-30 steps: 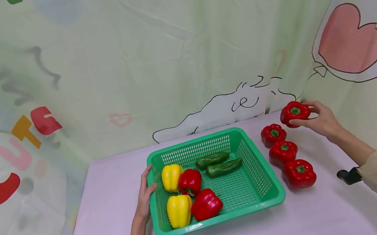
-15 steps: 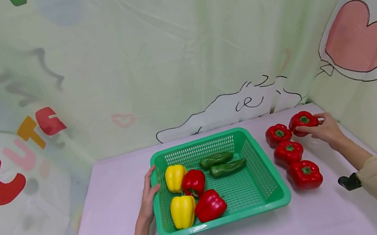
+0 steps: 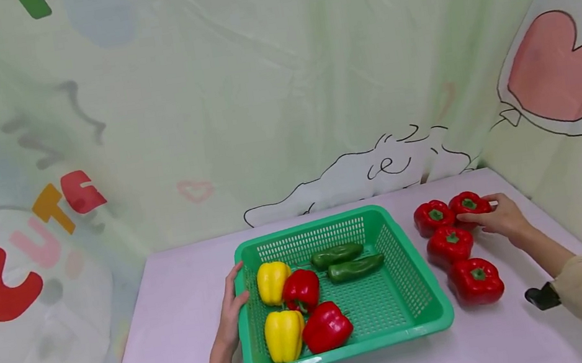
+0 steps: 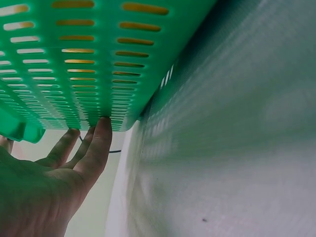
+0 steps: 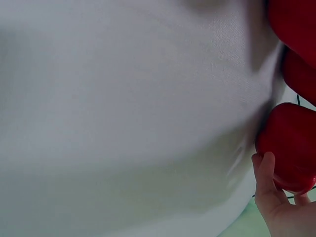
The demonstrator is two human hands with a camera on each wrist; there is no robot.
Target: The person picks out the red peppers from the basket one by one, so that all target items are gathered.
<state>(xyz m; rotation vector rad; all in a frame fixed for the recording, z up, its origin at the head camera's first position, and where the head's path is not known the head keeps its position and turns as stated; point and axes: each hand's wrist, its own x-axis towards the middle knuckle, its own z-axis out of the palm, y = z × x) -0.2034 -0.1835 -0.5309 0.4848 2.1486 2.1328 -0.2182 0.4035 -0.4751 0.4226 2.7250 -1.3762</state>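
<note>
A green plastic basket point(image 3: 351, 354) holds two yellow bell peppers point(image 3: 284, 336), two red bell peppers point(image 3: 326, 327) and two long green peppers point(image 3: 357, 268). My left hand point(image 3: 229, 316) rests at the basket's left rim. In the left wrist view its fingers point(image 4: 96, 153) lie fairly straight against the slotted outer wall. To the right of the basket, my right hand point(image 3: 505, 217) holds a red bell pepper point(image 3: 466, 203) between thumb and fingers, low at the table. This pepper point(image 5: 291, 143) also shows at the right wrist view's edge, with fingertips on its side.
Three more red bell peppers stand in a slanting row along the basket's right side, the nearest pepper point(image 3: 477, 282) toward the front. A pale cloth covers the table point(image 3: 184, 298). Behind it and to the sides hang printed curtains point(image 3: 259, 117).
My right hand has lowered the red bell pepper from above the table to beside the farthest pepper of the row. The left hand stays at the basket rim. The head view has shifted slightly.
</note>
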